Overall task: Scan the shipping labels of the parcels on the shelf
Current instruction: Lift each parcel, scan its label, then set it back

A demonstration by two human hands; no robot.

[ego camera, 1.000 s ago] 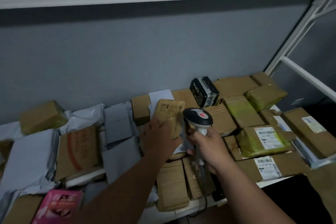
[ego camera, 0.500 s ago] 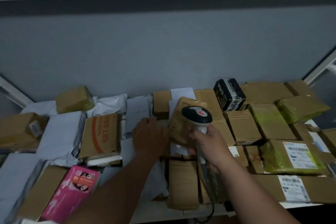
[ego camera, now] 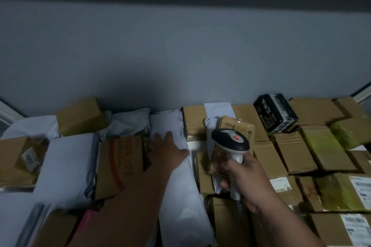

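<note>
The right hand (ego camera: 249, 176) grips the scanner (ego camera: 230, 142). The left hand (ego camera: 168, 150) lies flat, fingers straight, on a grey mailer (ego camera: 176, 196) among the shelf's parcels. Risk: no label faces up on it, so scanning may fail or read a neighbouring box label (ego camera: 359, 186).

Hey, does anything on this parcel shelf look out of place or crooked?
Mostly the pile is haphazard. One small brown box stands tilted on edge behind the scanner instead of lying flat, and the black box at the back sits skewed among the brown ones.
</note>
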